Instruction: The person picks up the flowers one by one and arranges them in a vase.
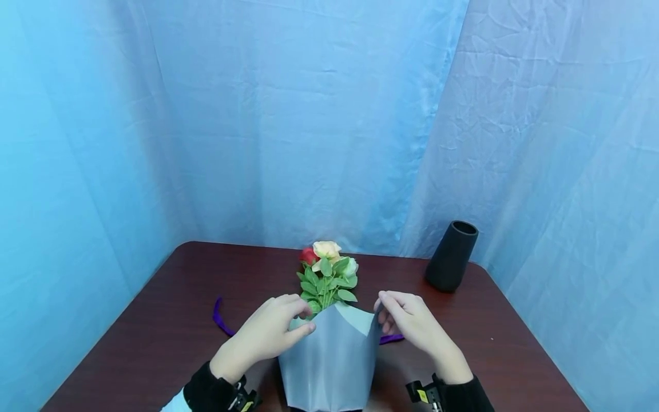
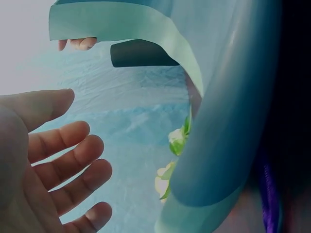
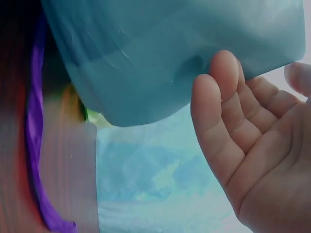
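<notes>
A sheet of blue-grey wrapping paper [image 1: 329,360] with a pale green inner face is folded around a bunch of flowers [image 1: 326,274]. Red, cream and pale green blooms and green leaves show above its top edge. My left hand [image 1: 275,326] is at the paper's upper left, fingers spread and loosely bent; in the left wrist view the hand [image 2: 63,165] holds nothing. At the upper right corner is my right hand [image 1: 409,320]. Its fingertips [image 3: 224,73] touch the paper's outer face in the right wrist view, with the thumb apart from them.
A black vase [image 1: 452,256] stands at the back right of the dark brown table [image 1: 170,320]. A purple ribbon [image 1: 221,317] lies behind the paper, its ends showing on both sides. Blue curtains [image 1: 309,126] hang around the table.
</notes>
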Tool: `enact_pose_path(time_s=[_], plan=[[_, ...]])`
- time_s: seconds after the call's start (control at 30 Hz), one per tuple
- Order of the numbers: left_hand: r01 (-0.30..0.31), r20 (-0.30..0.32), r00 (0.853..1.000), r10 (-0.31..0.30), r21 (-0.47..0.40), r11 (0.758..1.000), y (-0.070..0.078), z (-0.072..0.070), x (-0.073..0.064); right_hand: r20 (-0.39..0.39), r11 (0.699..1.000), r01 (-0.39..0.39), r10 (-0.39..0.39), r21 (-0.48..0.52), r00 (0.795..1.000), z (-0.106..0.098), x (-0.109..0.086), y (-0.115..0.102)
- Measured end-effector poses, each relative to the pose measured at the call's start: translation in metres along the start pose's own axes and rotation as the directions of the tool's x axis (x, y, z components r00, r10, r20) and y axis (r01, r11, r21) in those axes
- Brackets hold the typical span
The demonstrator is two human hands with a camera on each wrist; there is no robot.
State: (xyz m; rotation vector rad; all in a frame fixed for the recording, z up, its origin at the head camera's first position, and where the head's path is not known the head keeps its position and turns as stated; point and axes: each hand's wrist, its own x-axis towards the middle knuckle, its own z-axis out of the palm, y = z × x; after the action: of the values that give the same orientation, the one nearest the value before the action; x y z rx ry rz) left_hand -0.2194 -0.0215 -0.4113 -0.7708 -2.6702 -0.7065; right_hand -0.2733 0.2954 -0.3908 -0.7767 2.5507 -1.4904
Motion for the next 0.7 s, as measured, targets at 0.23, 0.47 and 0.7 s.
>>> enact_pose_path(time_s=[0.23,0.47,0.7], plan=[[-0.021,0.042,0.999,0.021,-0.007,1.0,0.003,0.009,0.001,0.069,0.998,-0.047,0.049,-0.035,0.996,-0.014,-0.01,0.008],[-0.038,0.111,0.993,0.041,-0.028,0.999,0.012,0.016,0.003,0.143,0.993,-0.086,0.097,-0.082,0.985,-0.032,-0.016,0.018],[-0.067,0.135,0.989,0.067,-0.006,0.998,0.021,0.023,0.003,0.159,0.962,-0.124,0.166,-0.244,0.973,-0.046,-0.017,0.029]])
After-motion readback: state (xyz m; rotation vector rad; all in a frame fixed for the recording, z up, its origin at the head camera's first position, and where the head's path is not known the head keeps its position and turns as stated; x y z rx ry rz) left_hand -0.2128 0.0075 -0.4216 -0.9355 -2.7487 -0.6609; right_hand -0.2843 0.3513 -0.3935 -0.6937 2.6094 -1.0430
